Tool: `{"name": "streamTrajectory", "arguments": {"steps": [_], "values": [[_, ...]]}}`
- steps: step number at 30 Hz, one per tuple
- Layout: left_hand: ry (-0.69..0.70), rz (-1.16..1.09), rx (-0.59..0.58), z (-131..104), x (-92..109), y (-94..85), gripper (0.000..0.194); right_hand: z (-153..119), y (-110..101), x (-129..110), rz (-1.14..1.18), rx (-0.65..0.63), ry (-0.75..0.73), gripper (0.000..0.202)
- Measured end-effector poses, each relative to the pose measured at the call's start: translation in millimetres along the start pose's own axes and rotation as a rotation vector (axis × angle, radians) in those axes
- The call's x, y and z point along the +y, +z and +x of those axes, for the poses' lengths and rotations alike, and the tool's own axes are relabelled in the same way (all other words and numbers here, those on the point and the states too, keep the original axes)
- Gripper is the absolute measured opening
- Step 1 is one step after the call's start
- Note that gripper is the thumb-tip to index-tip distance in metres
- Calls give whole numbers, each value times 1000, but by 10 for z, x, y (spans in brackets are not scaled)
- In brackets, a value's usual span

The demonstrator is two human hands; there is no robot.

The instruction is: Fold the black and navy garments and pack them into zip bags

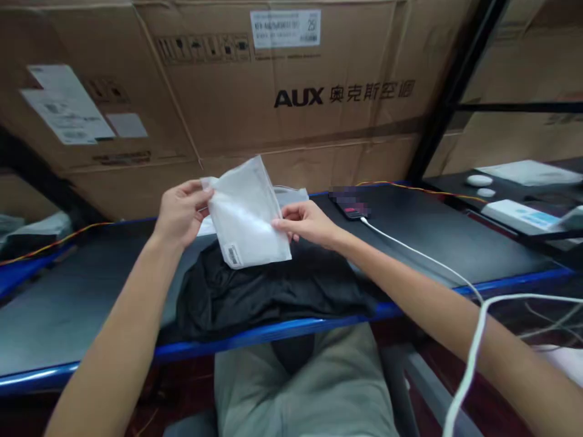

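My left hand pinches the upper left corner of a white plastic bag. With thumb and fingers, my right hand grips the same bag at its right edge. The bag is held tilted above the table, and a small barcode label sits at its lower left corner. Below it, a black cloth lies crumpled along the table's front edge. Another clear or white plastic piece shows partly behind the bag and my right hand; its kind is hidden.
The dark table has a blue front edge. A phone lies at the back with a white cable running right. Large cardboard boxes stand behind. A white box is at the right, beyond a black frame post.
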State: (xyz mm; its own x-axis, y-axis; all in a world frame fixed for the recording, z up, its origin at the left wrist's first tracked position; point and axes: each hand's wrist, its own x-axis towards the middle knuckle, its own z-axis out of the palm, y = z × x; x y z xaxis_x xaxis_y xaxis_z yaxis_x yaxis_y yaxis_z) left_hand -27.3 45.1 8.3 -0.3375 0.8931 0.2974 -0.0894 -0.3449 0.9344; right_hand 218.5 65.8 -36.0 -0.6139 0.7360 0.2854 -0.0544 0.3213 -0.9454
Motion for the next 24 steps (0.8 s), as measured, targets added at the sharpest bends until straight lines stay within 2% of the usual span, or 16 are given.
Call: {"name": "streamTrajectory", "arguments": {"steps": [5,8,12,17,19,21,23,24], "values": [[14,164,99,-10,-97,10,18,-37,-6,-50,242,-94,47,42],[-23,170,86,-12,-113,20,13,-46,-3,-59,295,-109,79,41],[-105,58,70,13,-85,1,7,-34,14,-12,321,-105,118,40],[-178,0,-20,28,-27,-19,3,-31,49,49,379,-142,131,40],[-139,82,-4,33,-46,-10,10,-40,56,44,434,-147,121,40],[-51,217,97,37,-91,3,16,-48,57,29,466,-149,104,39],[139,411,212,25,-136,19,18,-51,59,14,473,-142,89,39],[254,515,227,8,-149,30,16,-51,60,9,466,-138,79,40]]}}
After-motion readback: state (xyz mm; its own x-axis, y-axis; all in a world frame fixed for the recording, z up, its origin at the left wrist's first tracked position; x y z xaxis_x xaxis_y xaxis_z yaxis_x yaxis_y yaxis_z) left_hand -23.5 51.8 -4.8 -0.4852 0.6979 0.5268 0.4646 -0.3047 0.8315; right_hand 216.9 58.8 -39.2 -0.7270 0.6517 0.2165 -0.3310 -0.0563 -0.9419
